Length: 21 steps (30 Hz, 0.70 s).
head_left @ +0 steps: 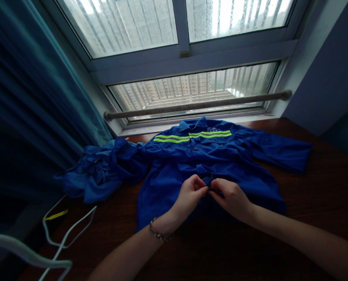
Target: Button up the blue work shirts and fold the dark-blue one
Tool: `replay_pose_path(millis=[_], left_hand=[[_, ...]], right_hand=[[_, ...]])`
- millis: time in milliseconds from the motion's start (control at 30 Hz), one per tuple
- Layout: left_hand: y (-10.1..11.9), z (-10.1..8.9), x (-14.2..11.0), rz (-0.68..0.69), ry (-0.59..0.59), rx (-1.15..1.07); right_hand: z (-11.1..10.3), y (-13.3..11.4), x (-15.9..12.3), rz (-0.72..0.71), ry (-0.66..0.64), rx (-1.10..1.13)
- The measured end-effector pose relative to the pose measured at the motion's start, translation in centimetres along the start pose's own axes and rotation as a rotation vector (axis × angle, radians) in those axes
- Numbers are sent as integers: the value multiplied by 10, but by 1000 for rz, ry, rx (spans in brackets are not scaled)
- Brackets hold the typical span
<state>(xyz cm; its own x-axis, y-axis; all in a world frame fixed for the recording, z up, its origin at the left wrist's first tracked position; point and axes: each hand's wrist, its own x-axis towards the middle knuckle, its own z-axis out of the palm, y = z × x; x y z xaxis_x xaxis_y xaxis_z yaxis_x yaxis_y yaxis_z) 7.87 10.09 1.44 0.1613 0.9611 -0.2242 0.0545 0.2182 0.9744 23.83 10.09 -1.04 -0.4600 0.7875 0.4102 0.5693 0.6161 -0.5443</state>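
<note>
A blue work shirt (241, 164) with two neon-yellow reflective stripes across the chest lies face up on a dark wooden table (323, 195), collar toward the window. My left hand (190, 195) and my right hand (231, 197) meet at the lower part of the shirt's front placket. Both pinch the blue fabric there, fingertips nearly touching. A beaded bracelet (158, 233) sits on my left wrist. The shirt's right sleeve stretches out toward the right edge of the table.
A second crumpled blue garment (100, 171) lies to the left of the shirt. White wire hangers (59, 242) rest at the lower left. A teal curtain (30, 97) hangs on the left. A window with a metal rail (197, 104) stands behind the table.
</note>
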Motion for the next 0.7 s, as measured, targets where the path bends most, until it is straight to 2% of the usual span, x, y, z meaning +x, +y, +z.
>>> replay_pose_path(millis=[133,200,333,533,600,700], left_hand=[[-4,1,1,-192,9,-290],[-7,3,2,-211,22,-358],[-9,7,0,-47,25,-263],[-12,11,-9,268,80,133],[-14,12,-11,317,86,230],[-13,12,-12,348,70,265]], right_hand=[[-1,-1,-2,-116,24,-101],[-2,-2,-4,-172,18,-169],[0,-2,-5,-147,31,-107],[1,-7,-4,-30,-34,87],[-4,-9,-1,79,-71,254],[-11,-10,5,350,-167,704]])
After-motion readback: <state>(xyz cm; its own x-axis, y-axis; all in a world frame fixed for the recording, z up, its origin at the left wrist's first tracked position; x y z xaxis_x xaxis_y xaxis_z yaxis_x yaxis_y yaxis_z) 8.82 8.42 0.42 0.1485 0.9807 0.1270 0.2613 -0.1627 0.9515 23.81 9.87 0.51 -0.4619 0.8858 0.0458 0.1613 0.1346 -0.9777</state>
